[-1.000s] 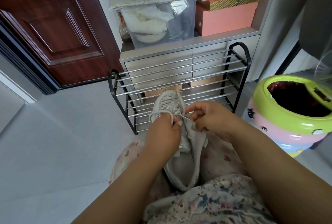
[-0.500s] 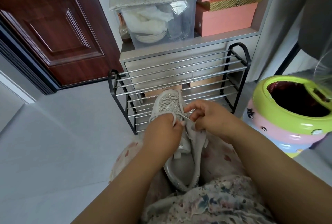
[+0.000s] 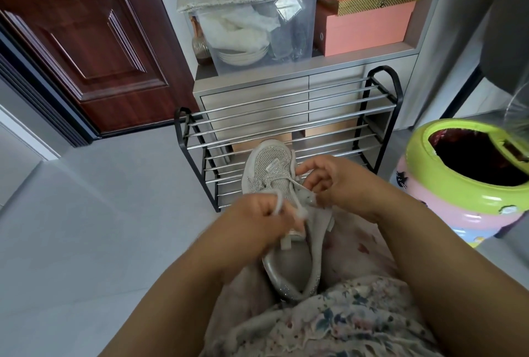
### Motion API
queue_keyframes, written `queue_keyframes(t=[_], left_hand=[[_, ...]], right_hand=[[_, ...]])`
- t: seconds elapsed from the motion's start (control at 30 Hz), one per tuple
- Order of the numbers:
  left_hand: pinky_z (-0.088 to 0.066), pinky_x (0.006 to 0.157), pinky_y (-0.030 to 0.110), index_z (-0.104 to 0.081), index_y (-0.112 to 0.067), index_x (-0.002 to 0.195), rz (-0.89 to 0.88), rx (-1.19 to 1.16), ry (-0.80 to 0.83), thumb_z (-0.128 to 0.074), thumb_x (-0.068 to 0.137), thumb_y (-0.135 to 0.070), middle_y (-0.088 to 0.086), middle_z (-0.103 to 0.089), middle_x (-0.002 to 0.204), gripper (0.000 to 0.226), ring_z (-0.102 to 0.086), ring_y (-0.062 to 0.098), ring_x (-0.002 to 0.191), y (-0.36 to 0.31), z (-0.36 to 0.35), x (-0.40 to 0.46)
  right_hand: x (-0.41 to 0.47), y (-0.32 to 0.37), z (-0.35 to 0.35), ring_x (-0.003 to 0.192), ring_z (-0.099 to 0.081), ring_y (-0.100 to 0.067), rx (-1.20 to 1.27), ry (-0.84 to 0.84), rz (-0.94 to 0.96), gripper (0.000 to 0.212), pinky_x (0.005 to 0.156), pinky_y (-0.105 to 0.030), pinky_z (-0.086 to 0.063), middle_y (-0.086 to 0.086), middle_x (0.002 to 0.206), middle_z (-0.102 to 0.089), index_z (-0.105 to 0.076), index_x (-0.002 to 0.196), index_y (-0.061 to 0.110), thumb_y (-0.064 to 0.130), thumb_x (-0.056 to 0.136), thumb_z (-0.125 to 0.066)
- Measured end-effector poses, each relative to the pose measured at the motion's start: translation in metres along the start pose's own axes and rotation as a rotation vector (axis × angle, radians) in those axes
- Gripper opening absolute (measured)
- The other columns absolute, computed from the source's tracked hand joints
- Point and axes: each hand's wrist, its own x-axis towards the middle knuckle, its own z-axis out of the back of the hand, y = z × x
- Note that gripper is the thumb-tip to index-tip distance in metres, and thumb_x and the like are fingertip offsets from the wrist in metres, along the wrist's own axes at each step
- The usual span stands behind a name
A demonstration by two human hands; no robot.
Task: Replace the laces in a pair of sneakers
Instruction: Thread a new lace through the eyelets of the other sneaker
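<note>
Grey floor tiles (image 3: 86,227) spread out at nine o'clock, and a black shoe rack (image 3: 289,133) with bare chrome bars stands at twelve o'clock in front of a low cabinet (image 3: 257,93). A green-rimmed bin (image 3: 458,179) sits at three o'clock.

At the centre, a grey sneaker (image 3: 274,167) lies on the person's lap, toe pointing to twelve o'clock and heel towards the flowered dress (image 3: 343,325). The left hand (image 3: 257,222) grips a loop of the pale lace (image 3: 282,202) in curled fingers, just above the tongue. The right hand (image 3: 332,182) has its fingers bent narrow at the eyelets on the shoe's three o'clock side; it seems to pinch the lace or the edge of the upper, but the exact hold cannot be told. The second sneaker is not in view.

The step looks like drawing the lace out through the upper eyelets, so the job seems early. To do it well, the right hand should pin the upper flat so the shoe does not twist on the soft lap. The left should pull the loop straight out along the line of the eyelet, one crossing at a time, not yank the whole run. Loosening the next crossing first would keep the lace from jamming or fraying at its tip.
</note>
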Motion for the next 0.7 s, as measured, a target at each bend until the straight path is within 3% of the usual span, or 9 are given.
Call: queue_keyframes(t=[0.1, 0.27, 0.33, 0.4, 0.53, 0.63, 0.7], left_hand=[[-0.016, 0.036, 0.015, -0.067, -0.012, 0.075, 0.029, -0.369, -0.201, -0.052, 0.093, -0.03, -0.003, -0.032, 0.047, 0.03, -0.021, 0.007, 0.033, 0.005, 0.016, 0.015], [-0.021, 0.031, 0.014, -0.057, -0.01, 0.08, -0.112, -0.956, -0.213, -0.037, 0.097, -0.031, -0.006, -0.034, 0.046, 0.034, -0.025, 0.003, 0.032, -0.01, 0.045, 0.025], [-0.022, 0.034, 0.015, -0.056, -0.012, 0.078, -0.187, -1.064, -0.18, -0.041, 0.092, -0.033, -0.007, -0.035, 0.048, 0.029, -0.026, 0.003, 0.035, -0.021, 0.051, 0.027], [-0.022, 0.037, 0.015, -0.055, -0.014, 0.077, -0.255, -1.134, -0.145, -0.043, 0.09, -0.034, -0.008, -0.036, 0.049, 0.026, -0.027, 0.003, 0.036, -0.03, 0.056, 0.029], [-0.023, 0.039, 0.015, -0.059, -0.011, 0.075, -0.348, -1.283, -0.111, -0.048, 0.086, -0.029, -0.007, -0.037, 0.051, 0.023, -0.028, 0.003, 0.038, -0.046, 0.066, 0.033], [-0.026, 0.04, 0.016, -0.061, -0.008, 0.074, -0.385, -1.354, -0.122, -0.049, 0.084, -0.025, -0.005, -0.039, 0.053, 0.023, -0.031, 0.005, 0.039, -0.051, 0.076, 0.036], [-0.037, 0.045, 0.018, -0.061, -0.005, 0.08, -0.384, -1.337, -0.188, -0.048, 0.086, -0.025, -0.002, -0.044, 0.056, 0.025, -0.038, 0.007, 0.044, -0.047, 0.079, 0.038]], right_hand=[[-0.003, 0.003, 0.002, 0.071, -0.055, -0.011, -0.052, 0.003, 0.0, 0.051, 0.068, -0.024, -0.05, -0.001, 0.087, -0.063, -0.058, 0.112, 0.018, -0.015, 0.074, -0.062], [-0.006, 0.023, -0.001, 0.074, -0.057, -0.009, -0.154, -0.101, 0.132, 0.041, 0.07, -0.024, -0.05, 0.004, 0.087, -0.063, -0.06, 0.109, 0.02, -0.005, 0.077, -0.064], [-0.005, 0.038, -0.007, 0.074, -0.057, -0.004, -0.132, -0.17, 0.254, 0.032, 0.069, -0.017, -0.048, 0.007, 0.087, -0.062, -0.062, 0.106, 0.02, 0.001, 0.08, -0.066], [-0.004, 0.053, -0.017, 0.075, -0.057, -0.002, -0.135, -0.103, 0.334, 0.025, 0.07, -0.013, -0.047, 0.008, 0.088, -0.062, -0.064, 0.106, 0.022, 0.014, 0.084, -0.069], [0.006, 0.065, -0.046, 0.069, -0.057, -0.013, -0.323, 0.191, 0.353, 0.009, 0.068, -0.029, -0.049, -0.003, 0.08, -0.064, -0.066, 0.092, 0.028, 0.031, 0.084, -0.068], [0.011, 0.057, -0.057, 0.053, -0.044, -0.001, -0.367, 0.229, 0.349, 0.021, 0.052, -0.017, -0.037, 0.007, 0.059, -0.052, -0.067, 0.083, 0.009, 0.029, 0.088, -0.065], [0.01, 0.054, -0.054, 0.052, -0.047, -0.002, -0.288, 0.21, 0.309, 0.024, 0.052, -0.017, -0.039, 0.005, 0.06, -0.055, -0.067, 0.082, 0.006, 0.028, 0.09, -0.062]])
